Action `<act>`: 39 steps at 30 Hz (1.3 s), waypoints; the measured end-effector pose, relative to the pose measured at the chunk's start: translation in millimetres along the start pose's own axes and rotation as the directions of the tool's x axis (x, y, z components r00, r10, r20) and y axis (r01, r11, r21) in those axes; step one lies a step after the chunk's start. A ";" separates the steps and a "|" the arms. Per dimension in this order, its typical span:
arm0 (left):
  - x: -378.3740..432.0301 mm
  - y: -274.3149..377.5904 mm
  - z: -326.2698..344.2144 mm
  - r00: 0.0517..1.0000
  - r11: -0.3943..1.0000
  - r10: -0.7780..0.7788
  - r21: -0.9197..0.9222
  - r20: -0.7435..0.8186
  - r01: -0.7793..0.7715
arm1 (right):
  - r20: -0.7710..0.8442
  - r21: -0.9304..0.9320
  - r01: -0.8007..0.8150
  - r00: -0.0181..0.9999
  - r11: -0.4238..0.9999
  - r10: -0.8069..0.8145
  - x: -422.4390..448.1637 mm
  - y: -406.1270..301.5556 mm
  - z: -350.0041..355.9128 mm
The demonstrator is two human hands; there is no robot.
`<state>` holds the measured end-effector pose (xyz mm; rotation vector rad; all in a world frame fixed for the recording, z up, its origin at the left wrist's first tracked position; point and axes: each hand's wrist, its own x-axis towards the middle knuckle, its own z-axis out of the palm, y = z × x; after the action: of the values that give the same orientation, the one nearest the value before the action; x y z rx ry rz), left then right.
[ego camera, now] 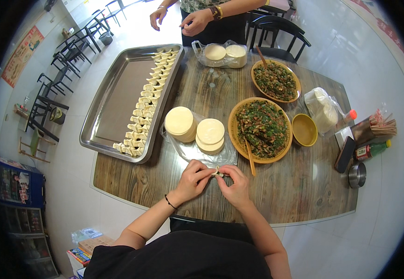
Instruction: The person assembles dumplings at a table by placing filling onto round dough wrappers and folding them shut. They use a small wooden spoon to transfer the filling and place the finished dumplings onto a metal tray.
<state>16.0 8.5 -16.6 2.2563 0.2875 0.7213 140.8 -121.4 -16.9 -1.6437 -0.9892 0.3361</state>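
Observation:
My left hand [195, 178] and my right hand [236, 185] meet over the near part of the table, pinching a small folded dumpling [217, 172] from both sides. My fingers cover much of it. Just beyond them, two stacks of round dumpling wrappers, a left stack [180, 122] and a right stack [210, 134], sit on a clear plastic bag [184, 150]. To the right of the stacks stands a bowl of chopped green-and-brown filling [262, 129], with a wooden utensil [250, 157] leaning over its near rim.
A steel tray [113, 101] at left holds rows of shaped dumplings [146, 101]. Across the table stands another person [202, 21], near bagged wrappers [224, 54]. A second filling bowl [277, 80], a small yellow bowl [304, 129], a phone [345, 155] and a steel cup [357, 175] are at right.

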 end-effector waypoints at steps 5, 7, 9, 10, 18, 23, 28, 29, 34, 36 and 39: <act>-0.9 1.7 0.9 1.000 1.000 0.000 -0.004 -0.009 0.000 | 0.008 -0.038 0.063 0.998 0.997 -0.063 0.2 7.1 2.0; -1.6 0.3 2.7 0.999 1.000 0.017 0.004 -0.028 -0.017 | 0.026 -0.030 0.070 0.997 0.997 -0.069 0.5 7.6 1.7; -1.3 0.1 3.4 0.999 0.999 0.028 0.023 -0.038 -0.027 | 0.048 -0.019 0.078 0.996 0.997 -0.077 2.6 6.6 -0.4; -0.7 0.9 3.4 0.999 0.999 0.030 0.037 -0.039 -0.029 | 0.059 -0.046 0.114 0.992 0.992 -0.112 3.7 6.1 -1.8; 3.2 2.8 1.8 0.992 0.980 0.127 0.156 0.000 -0.126 | 0.180 -0.122 0.241 0.959 0.963 -0.217 9.0 2.9 -11.0; 2.9 6.6 -0.4 0.986 0.971 0.167 0.175 -0.011 -0.162 | 0.134 -0.116 0.227 0.968 0.967 -0.211 4.9 3.4 -3.8; 2.5 11.4 1.3 0.983 0.965 0.179 0.200 -0.028 -0.170 | 0.169 -0.266 0.308 0.948 0.914 -0.270 1.2 1.7 -5.8; 1.2 7.8 1.9 0.982 0.961 0.188 0.209 -0.018 -0.180 | 0.164 -0.278 0.315 0.946 0.907 -0.279 1.5 0.8 -5.5; -5.2 22.1 -3.1 0.927 0.997 -0.008 -0.070 -0.374 -0.019 | -0.057 -0.133 0.225 0.971 0.965 -0.234 -4.2 -9.8 -4.3; -20.9 11.2 4.5 0.889 0.884 -0.251 -0.465 -0.383 0.049 | -0.213 -0.005 0.141 0.967 0.990 -0.139 -13.1 -10.9 3.2; -25.0 22.8 11.7 0.860 0.529 -0.505 -0.813 -0.071 0.244 | -0.292 0.362 -0.002 0.949 0.932 0.116 -14.3 -25.2 17.6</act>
<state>2.1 -24.4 -17.3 1.1624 0.4847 0.7508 109.6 -120.0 -3.8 -1.3423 -0.5998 0.2703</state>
